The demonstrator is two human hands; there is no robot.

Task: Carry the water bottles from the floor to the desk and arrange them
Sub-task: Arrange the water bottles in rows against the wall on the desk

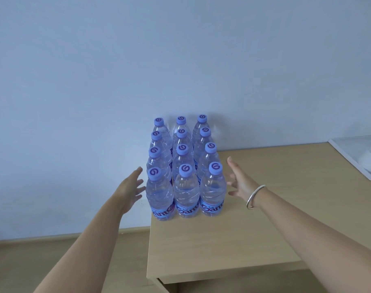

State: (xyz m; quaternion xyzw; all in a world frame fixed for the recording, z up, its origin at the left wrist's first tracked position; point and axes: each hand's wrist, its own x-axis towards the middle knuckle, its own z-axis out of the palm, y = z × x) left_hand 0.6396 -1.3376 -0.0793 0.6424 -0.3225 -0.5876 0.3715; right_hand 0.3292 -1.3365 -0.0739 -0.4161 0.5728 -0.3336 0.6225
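Several clear water bottles with light blue caps and blue labels stand upright in three neat rows at the left end of the light wooden desk, reaching back to the wall. My left hand hovers just left of the front left bottle, fingers spread, holding nothing. My right hand, with a silver bangle on the wrist, is spread open just right of the front right bottle. Neither hand clearly touches a bottle.
A white flat board or frame lies at the desk's far right edge. A pale wall stands right behind the bottles. The desk's left edge runs directly beside the left bottle row, with wooden floor below.
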